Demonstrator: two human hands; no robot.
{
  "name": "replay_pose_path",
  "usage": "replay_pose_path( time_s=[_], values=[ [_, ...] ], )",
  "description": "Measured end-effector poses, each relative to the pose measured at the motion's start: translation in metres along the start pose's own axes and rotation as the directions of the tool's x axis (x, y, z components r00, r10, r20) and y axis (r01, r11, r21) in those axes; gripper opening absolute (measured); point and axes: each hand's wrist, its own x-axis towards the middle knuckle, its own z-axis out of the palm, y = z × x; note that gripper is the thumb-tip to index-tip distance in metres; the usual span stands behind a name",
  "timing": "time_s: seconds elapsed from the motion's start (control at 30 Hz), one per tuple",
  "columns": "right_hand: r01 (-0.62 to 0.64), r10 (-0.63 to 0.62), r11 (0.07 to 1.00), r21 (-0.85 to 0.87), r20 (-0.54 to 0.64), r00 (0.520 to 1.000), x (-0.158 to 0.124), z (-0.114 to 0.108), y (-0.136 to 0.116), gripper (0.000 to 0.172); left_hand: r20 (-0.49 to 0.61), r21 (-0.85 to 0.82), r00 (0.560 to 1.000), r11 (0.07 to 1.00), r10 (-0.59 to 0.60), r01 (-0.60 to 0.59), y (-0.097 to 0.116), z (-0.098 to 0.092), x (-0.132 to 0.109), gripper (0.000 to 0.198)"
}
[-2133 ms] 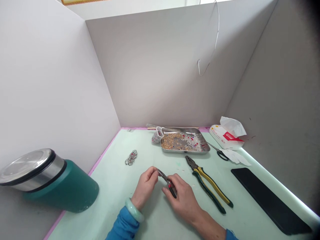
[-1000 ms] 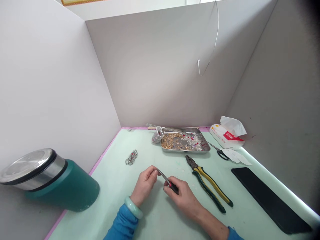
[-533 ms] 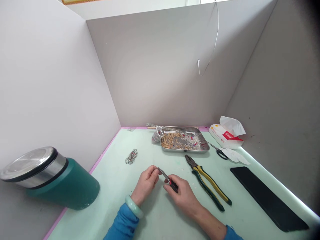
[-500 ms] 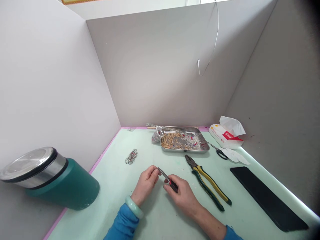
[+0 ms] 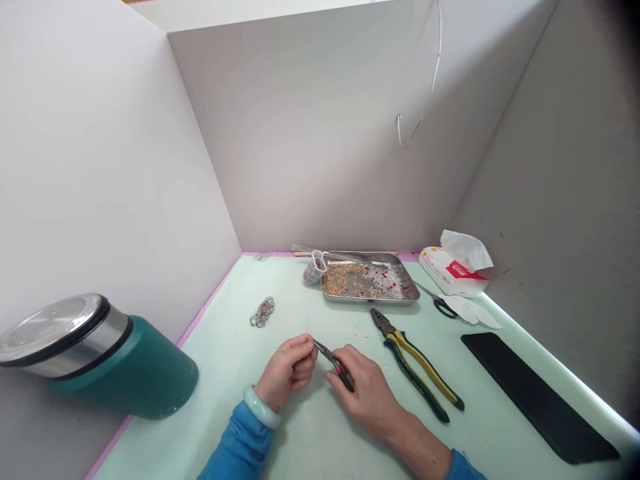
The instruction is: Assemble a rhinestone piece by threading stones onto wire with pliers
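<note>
Curling tighter than before, the left hand (image 5: 287, 367) was pinched shut at the small pliers (image 5: 334, 365) gripped by the right hand (image 5: 367, 393).

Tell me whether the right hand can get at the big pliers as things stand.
Probably yes: the big pliers lie flat just beside the right hand, with bare mat between. But that hand grips the small pliers, so it is not free.

Mint-green table (image 5: 235, 353): bead tray (image 5: 411, 289), pliers (image 5: 417, 367), scissors (image 5: 441, 305).
</note>
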Motion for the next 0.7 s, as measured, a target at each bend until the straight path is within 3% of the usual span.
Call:
replay_pose_path(
  time_s=[0.17,0.43,0.57,0.7],
  values=[
    [0.001,-0.001,1.000,-0.017,0.006,1.000,-0.0004,-0.0008,-0.0008,0.004,0.073,-0.089,0.996,0.994,-0.050,0.057,0.0001,-0.0051,-0.0014,0.027],
    [-0.013,0.004,0.994,0.105,0.085,0.996,0.0016,-0.0053,-0.0031,0.008,0.107,-0.105,0.993,0.993,-0.049,0.061,0.0023,-0.0055,-0.0038,0.026],
    [-0.030,0.025,0.995,0.096,0.051,0.998,0.0001,-0.0027,-0.0025,0.007,0.093,-0.114,0.994,0.991,-0.056,0.067,0.0015,-0.0049,-0.0026,0.027],
    [0.022,-0.025,0.998,0.064,0.053,0.998,0.0007,-0.0042,-0.0009,0.006,0.171,-0.164,0.982,0.980,-0.083,0.111,0.0004,-0.0073,-0.0020,0.025]
  ],
)
